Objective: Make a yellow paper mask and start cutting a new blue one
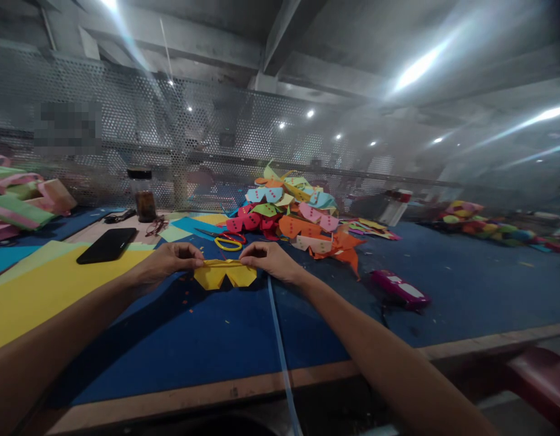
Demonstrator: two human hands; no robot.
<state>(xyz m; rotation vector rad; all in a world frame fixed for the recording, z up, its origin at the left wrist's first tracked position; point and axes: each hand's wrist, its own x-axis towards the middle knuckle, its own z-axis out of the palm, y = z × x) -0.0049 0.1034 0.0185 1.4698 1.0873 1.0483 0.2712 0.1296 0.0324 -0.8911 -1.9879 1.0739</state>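
Observation:
A folded yellow paper shape [226, 274], with a notch in its lower edge like a mask or pair of glasses, is held just above the blue table top. My left hand [177, 261] pinches its upper left corner. On the opposite side, my right hand [271, 259] grips the upper right corner between thumb and fingers. Right behind the paper lie scissors [229, 243] with yellow handles. Beyond them rises a heap of folded coloured paper shapes [300, 229], several dotted with small marks.
Yellow paper sheets [39, 290] and a black phone [107, 245] lie at left, near a dark-lidded jar [144, 197] and eyeglasses [156, 226]. A purple device [400, 290] rests at right. A pale blue strap [280, 339] crosses the table's front edge. Perforated metal panels [207, 133] stand behind.

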